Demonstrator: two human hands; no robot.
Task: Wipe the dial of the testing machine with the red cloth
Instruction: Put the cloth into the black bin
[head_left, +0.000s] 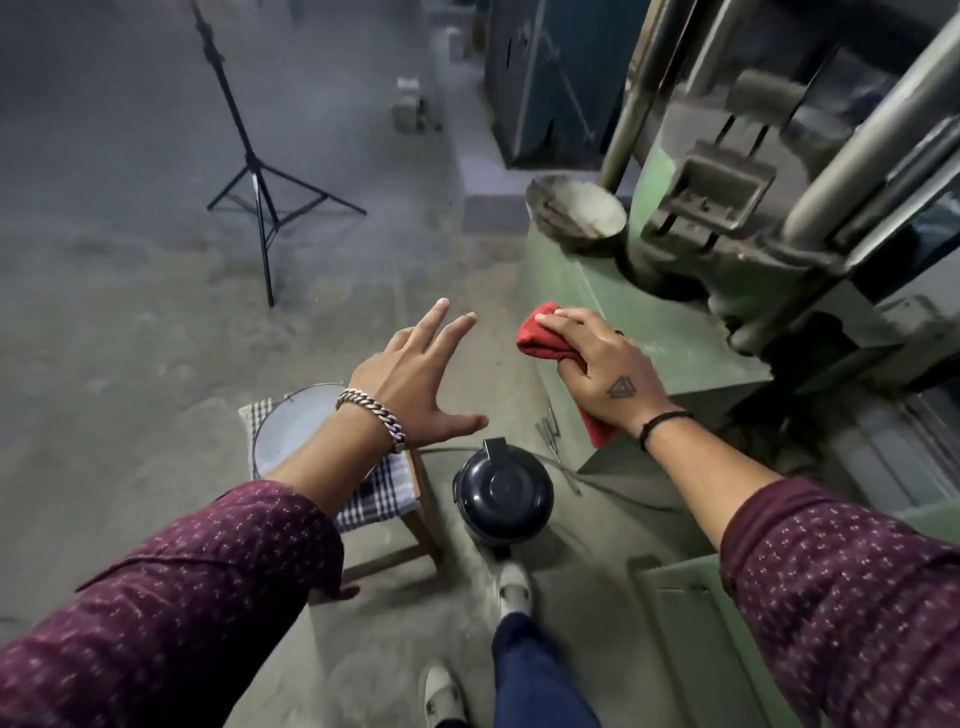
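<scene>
My right hand (602, 364) grips a bunched red cloth (543, 340) over the left edge of the green testing machine's base (675, 353). A corner of the cloth hangs below my wrist. My left hand (415, 384) hovers to the left with its fingers spread and nothing in it, above the floor. The machine's grey columns and clamp block (722, 192) rise at the upper right. No dial face shows in this view.
A black round lidded jug (501, 493) stands on the floor by my feet. A wooden stool with a checked cloth and a round metal lid (296, 431) sits under my left forearm. A black tripod (260, 182) stands upper left. A dusty metal bowl (576, 210) rests on the machine.
</scene>
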